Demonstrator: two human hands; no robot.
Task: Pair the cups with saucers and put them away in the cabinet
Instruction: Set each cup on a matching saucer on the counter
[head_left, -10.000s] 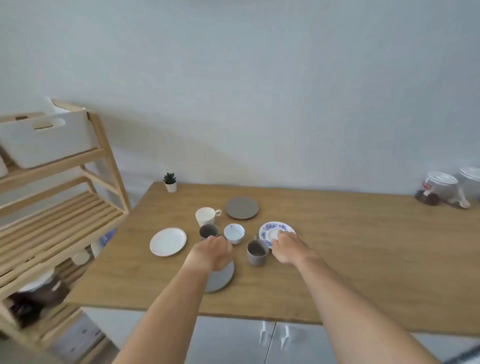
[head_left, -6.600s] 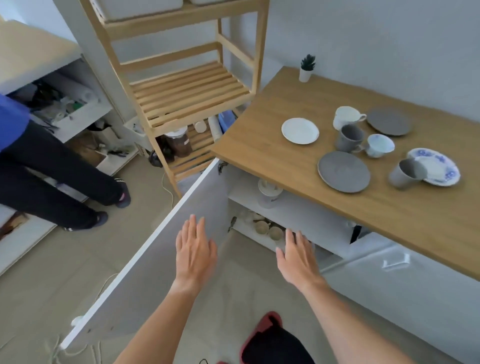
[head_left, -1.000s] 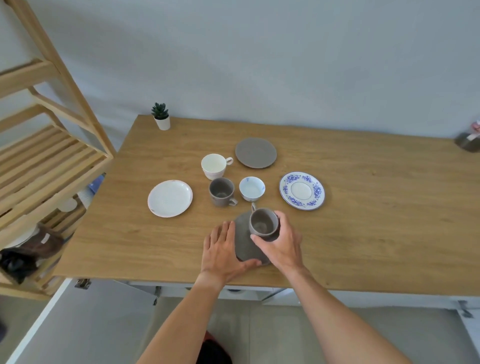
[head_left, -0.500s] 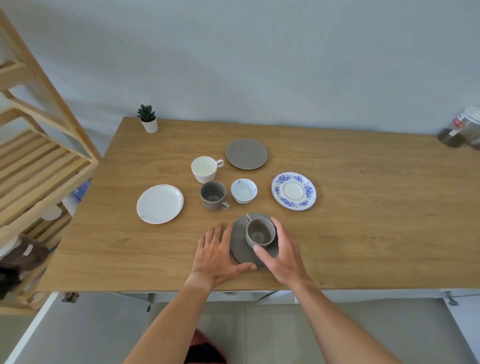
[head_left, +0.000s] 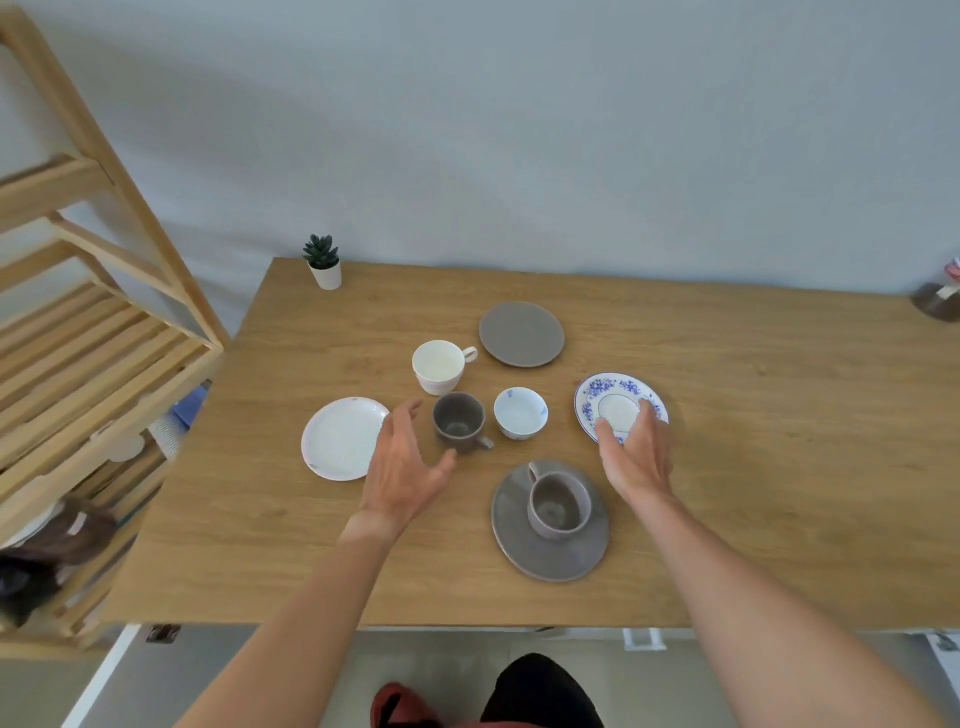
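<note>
A grey cup (head_left: 559, 505) stands on a grey saucer (head_left: 524, 556) near the table's front edge. My left hand (head_left: 408, 467) is open, just left of a second dark grey cup (head_left: 459, 422), touching nothing. My right hand (head_left: 635, 452) is open with its fingertips over the near rim of the blue-patterned saucer (head_left: 608, 397). A small white cup with blue marks (head_left: 520, 413) sits between that saucer and the dark cup. Further back stand a cream cup (head_left: 440, 365) and another grey saucer (head_left: 521, 334). A white saucer (head_left: 344, 438) lies at the left.
A small potted plant (head_left: 323, 261) stands at the wooden table's (head_left: 779, 441) back left corner. A wooden slatted shelf unit (head_left: 88, 332) stands to the left. A jar (head_left: 940, 299) shows at the far right edge. Below the table front, a white cabinet door edge (head_left: 98, 680) is visible.
Both hands have let go of the grey cup and saucer and moved forward: the left towards the dark grey cup, the right onto the blue-patterned saucer.
</note>
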